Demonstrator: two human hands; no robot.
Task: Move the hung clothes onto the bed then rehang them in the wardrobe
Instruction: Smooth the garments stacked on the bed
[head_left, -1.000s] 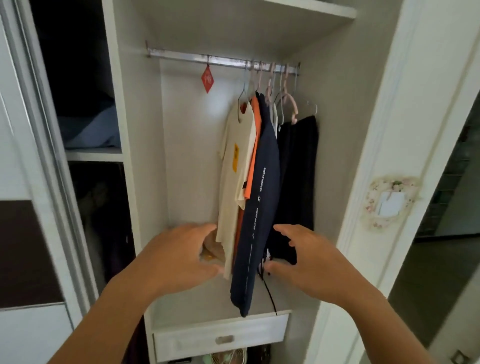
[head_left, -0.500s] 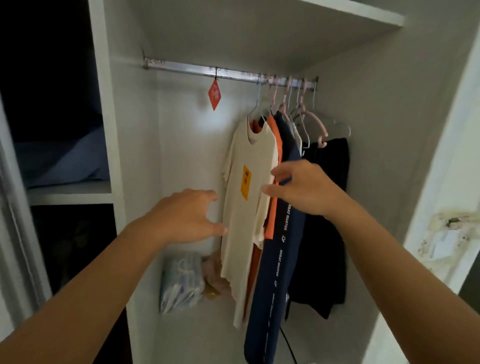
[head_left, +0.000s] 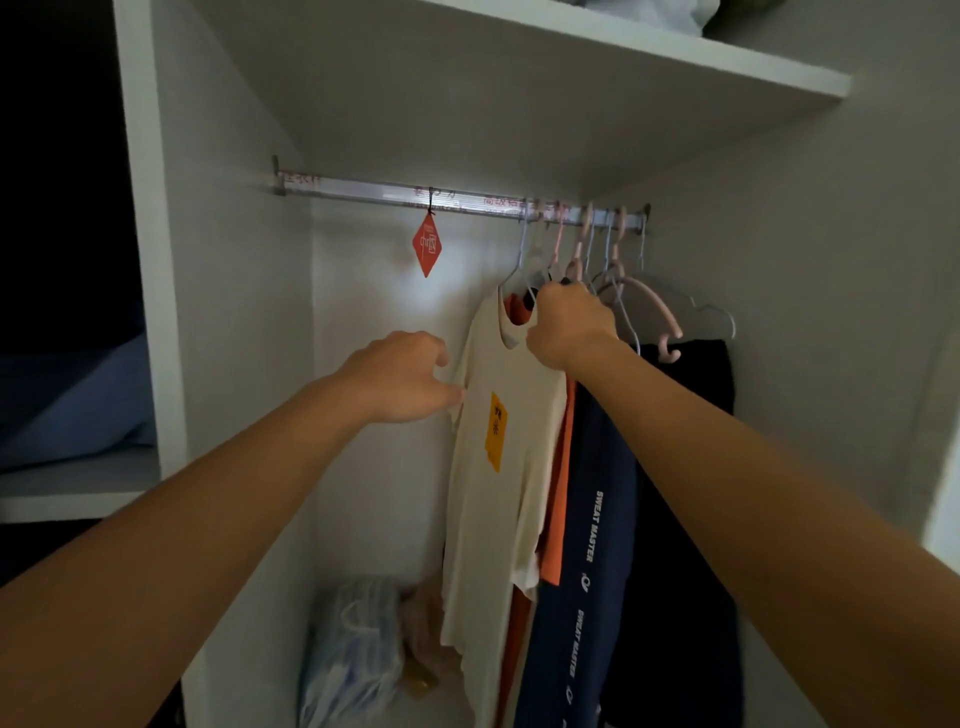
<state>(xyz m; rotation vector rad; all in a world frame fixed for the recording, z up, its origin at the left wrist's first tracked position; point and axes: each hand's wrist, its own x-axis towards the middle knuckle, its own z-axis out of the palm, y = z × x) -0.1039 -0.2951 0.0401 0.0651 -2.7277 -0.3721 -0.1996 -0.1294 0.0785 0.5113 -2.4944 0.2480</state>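
Several garments hang at the right end of a metal rail (head_left: 363, 189) in the wardrobe: a cream T-shirt (head_left: 498, 467) with a yellow patch, an orange top (head_left: 558, 493), navy trousers (head_left: 597, 519) with white lettering, and a black garment (head_left: 691, 493). My right hand (head_left: 571, 325) is curled around the hanger necks at the collars of the front garments. My left hand (head_left: 402, 379) hovers with loosely bent fingers beside the cream shirt's left sleeve, thumb touching the fabric. An empty pink hanger (head_left: 654, 306) and a wire hanger (head_left: 717, 314) hang further right.
A red diamond tag (head_left: 427, 244) dangles from the rail's middle. A plastic bag (head_left: 353, 639) lies on the wardrobe floor at the back left. A shelf (head_left: 675, 57) runs overhead. The left compartment holds blue bedding (head_left: 78, 400).
The view has tilted up. My right hand rose from mid-shirt height to the hanger necks and closed there. My left hand moved up beside the cream shirt's sleeve.
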